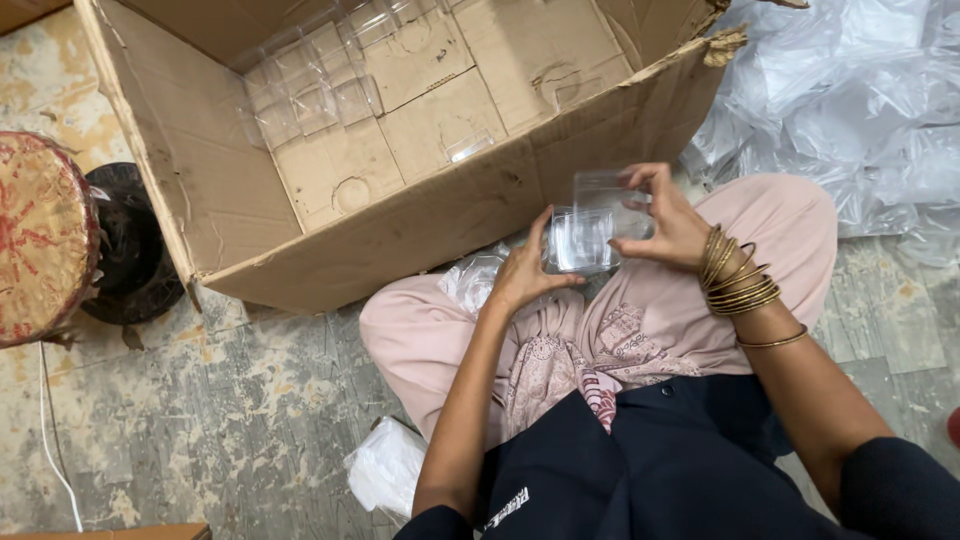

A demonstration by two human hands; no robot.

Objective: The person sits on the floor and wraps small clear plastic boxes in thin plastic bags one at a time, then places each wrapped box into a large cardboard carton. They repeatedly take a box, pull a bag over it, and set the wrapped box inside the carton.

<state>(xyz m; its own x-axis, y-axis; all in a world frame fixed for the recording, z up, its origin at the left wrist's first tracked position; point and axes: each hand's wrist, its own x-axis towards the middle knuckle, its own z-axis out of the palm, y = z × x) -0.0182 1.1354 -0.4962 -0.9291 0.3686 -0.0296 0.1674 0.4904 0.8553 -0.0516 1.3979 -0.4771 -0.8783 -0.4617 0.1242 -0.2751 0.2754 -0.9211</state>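
Observation:
A small clear plastic box (588,228) with a hinged lid is held over my lap, just in front of the cardboard box wall. My left hand (522,270) grips its left side with thumb and fingers. My right hand (668,218), with several gold bangles on the wrist, holds the raised lid from the right. A crumpled clear plastic bag (472,278) lies on my left knee under the left hand.
A large open cardboard box (400,215) stands ahead, with rows of clear plastic boxes (318,82) at its back left and one loose clear piece (468,146). Clear plastic sheeting (860,110) is piled at right. A round patterned stool (40,235) and a white bag (388,466) are at left.

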